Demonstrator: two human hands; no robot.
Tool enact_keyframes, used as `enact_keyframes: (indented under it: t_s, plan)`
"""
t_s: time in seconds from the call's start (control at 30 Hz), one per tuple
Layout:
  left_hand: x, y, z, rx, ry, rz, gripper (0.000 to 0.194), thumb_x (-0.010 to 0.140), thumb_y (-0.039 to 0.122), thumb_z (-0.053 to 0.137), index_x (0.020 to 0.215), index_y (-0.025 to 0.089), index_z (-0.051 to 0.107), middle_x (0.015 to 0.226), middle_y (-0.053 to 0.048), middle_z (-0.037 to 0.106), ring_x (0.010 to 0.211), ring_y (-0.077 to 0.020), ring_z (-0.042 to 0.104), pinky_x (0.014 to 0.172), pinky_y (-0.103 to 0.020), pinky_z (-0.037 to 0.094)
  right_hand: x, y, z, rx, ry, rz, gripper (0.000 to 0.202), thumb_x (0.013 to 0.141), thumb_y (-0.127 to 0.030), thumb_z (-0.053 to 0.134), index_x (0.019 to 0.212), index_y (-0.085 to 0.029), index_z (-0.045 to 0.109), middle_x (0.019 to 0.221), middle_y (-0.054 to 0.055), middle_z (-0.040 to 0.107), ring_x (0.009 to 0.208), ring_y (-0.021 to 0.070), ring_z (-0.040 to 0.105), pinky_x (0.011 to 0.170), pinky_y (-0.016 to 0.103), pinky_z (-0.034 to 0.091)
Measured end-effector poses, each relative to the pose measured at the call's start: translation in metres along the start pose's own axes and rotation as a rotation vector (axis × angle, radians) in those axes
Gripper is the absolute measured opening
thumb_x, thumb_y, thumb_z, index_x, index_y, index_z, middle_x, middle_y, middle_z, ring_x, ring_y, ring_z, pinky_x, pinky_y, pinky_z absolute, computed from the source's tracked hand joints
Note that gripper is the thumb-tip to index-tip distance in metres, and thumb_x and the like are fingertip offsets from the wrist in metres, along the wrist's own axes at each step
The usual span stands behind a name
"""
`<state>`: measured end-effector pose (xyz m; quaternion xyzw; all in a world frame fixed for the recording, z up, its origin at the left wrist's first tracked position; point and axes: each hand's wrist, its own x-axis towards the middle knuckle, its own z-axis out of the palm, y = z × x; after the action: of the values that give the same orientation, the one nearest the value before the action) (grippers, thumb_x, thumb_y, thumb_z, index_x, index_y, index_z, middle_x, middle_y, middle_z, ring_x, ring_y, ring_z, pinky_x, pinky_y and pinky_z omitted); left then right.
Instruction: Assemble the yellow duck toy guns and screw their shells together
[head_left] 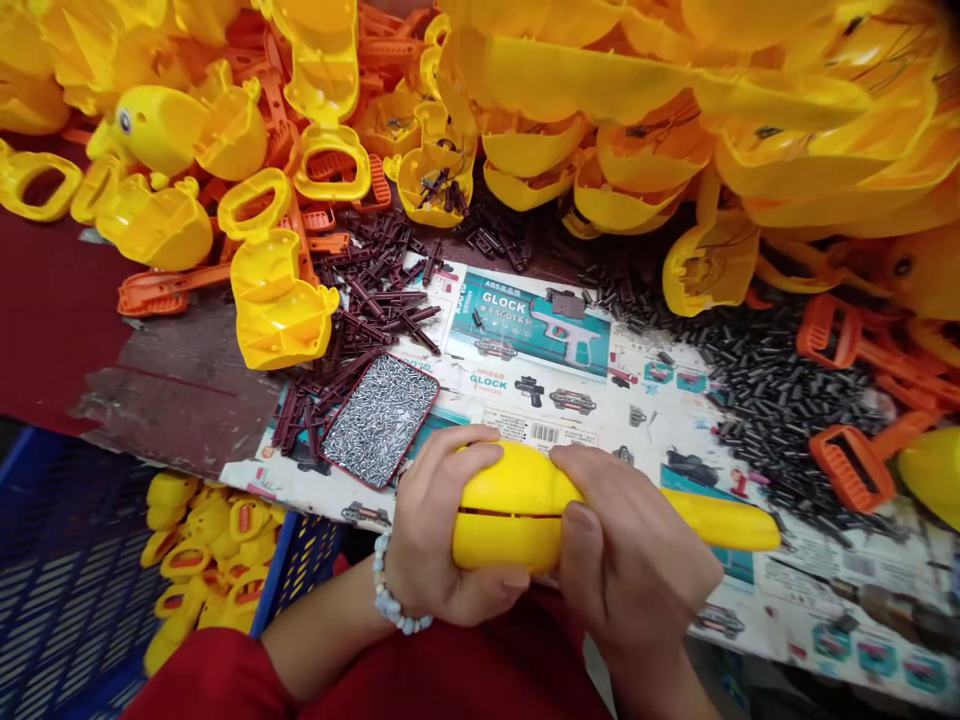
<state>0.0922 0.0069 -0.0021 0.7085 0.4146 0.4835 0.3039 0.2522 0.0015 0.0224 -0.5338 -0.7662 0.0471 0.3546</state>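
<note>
Between both hands is a yellow plastic toy duck body (510, 500), its two shell halves nearly together with a thin dark gap along the seam. Its long yellow handle end (724, 520) sticks out to the right beyond my fingers. My left hand (439, 530), with a beaded bracelet at the wrist, wraps round the left end. My right hand (630, 540) grips the other end, thumb near the seam. Just beyond my left hand lies a shallow tray of small metal screws (382, 420). What is inside the shell is hidden.
Dark red-brown plastic rods (375, 300) lie behind the tray. Small black cylinders (787, 400) are heaped at right, near orange paddle-shaped parts (851, 465). Yellow shell halves (540, 150) pile up at the back. A blue crate (52, 560) holds yellow toys (210, 540). A blurred screwdriver-like tool (892, 610) lies lower right.
</note>
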Motion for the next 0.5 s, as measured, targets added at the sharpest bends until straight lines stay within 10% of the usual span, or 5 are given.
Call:
enact_keyframes:
  t_s: [0.5]
  plan:
    - [0.0037,-0.0021,-0.0007,-0.019,0.012,0.007,0.052,0.084,0.049,0.049,0.123,0.014,0.046,0.113,-0.016,0.056,0.106,-0.0293,0.056,0.090,-0.046,0.046,-0.0037,-0.0011,0.0022,0.048,0.054,0.029,0.019,0.093,-0.012,0.042,0.105,-0.010,0.057,0.102,0.008,0.060,0.096,0.0228,0.059,0.088,0.034,0.047]
